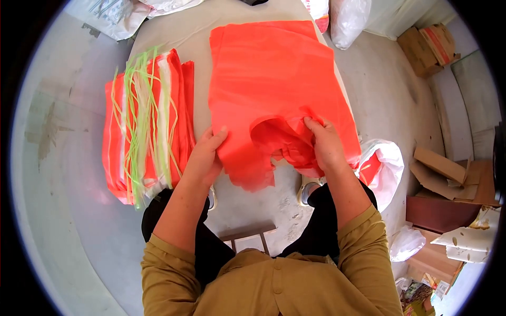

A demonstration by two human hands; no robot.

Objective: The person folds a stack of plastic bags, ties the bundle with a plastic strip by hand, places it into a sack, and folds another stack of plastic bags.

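Observation:
Thin red sheet material (pixel 269 73), either cloth or plastic, lies over the table and hangs past its near edge. My left hand (pixel 206 154) is closed on its left edge, thumb on top and the other fingers mostly hidden below. My right hand (pixel 328 143) pinches a bunched fold beside a round, open gap in the sheet. Between my hands the near edge droops in loose, ragged folds. To the left is a folded red-and-white pile (pixel 182 100), with light green strings (pixel 139 121) strewn across it.
Under the work is a beige-topped table (pixel 203 31). A white sack (pixel 387 168) with red material inside stands right of my right arm. Farther right are an open cardboard box (pixel 443 168) and a white plastic bag (pixel 407 243). Another carton (pixel 419 50) stands at the back right.

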